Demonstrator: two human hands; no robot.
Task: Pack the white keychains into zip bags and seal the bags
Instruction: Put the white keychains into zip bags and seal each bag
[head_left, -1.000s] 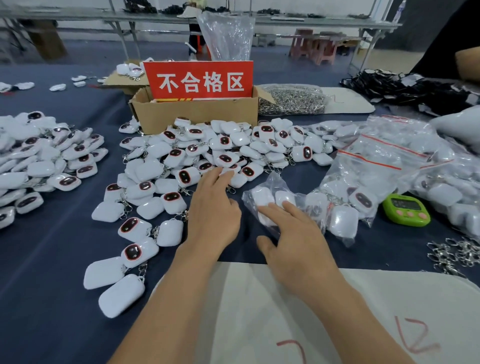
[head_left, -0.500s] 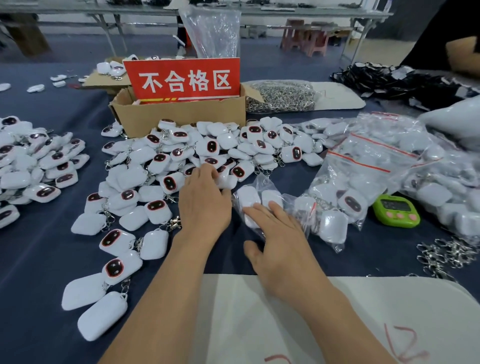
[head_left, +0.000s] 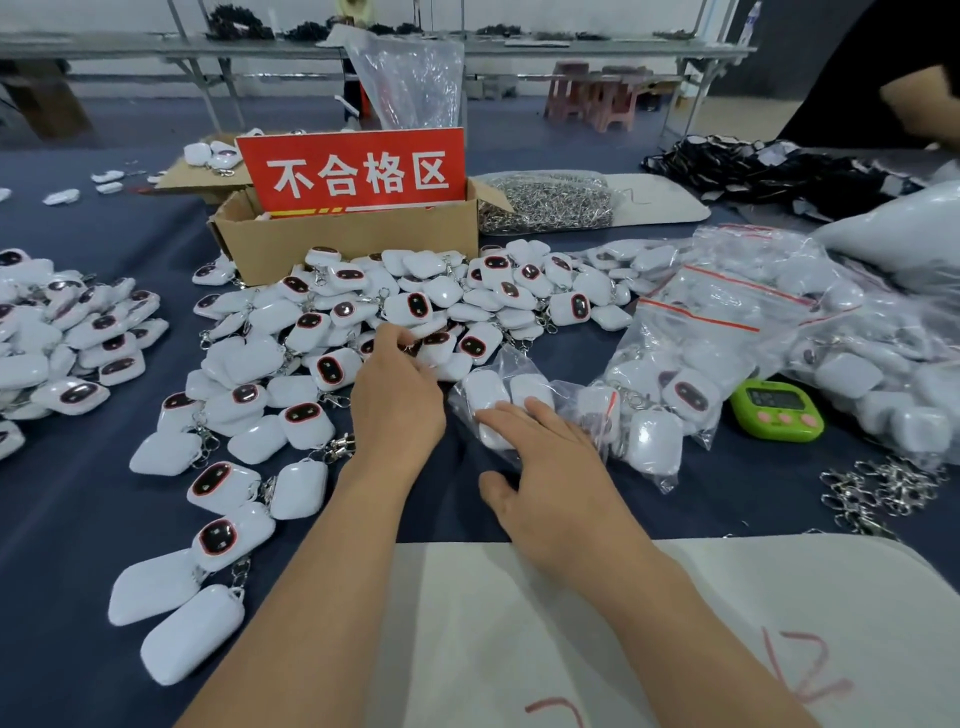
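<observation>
Loose white keychains (head_left: 415, 306) with dark oval faces lie heaped mid-table on the blue cloth. My left hand (head_left: 397, 400) reaches into the near edge of this heap, and its fingertips curl round one keychain (head_left: 434, 340) there. A small clear zip bag (head_left: 511, 376) holding a few white keychains lies just right of that hand. On this bag my right hand (head_left: 545, 467) rests flat, fingers straight and thumb spread on the cloth. More keychains (head_left: 223, 483) trail toward the near left.
A cardboard box (head_left: 343, 249) with a red sign stands behind the heap. Filled zip bags (head_left: 727, 322) and a green timer (head_left: 776, 410) lie right, metal clasps (head_left: 883, 488) beyond. A second keychain pile (head_left: 67, 332) sits left, a white board (head_left: 675, 623) nearest me. Another person's arm (head_left: 919, 98) shows top right.
My left hand's fingers, straight a second ago, have reached farther into the heap and curled onto a keychain. My right hand stays flat on the small bag.
</observation>
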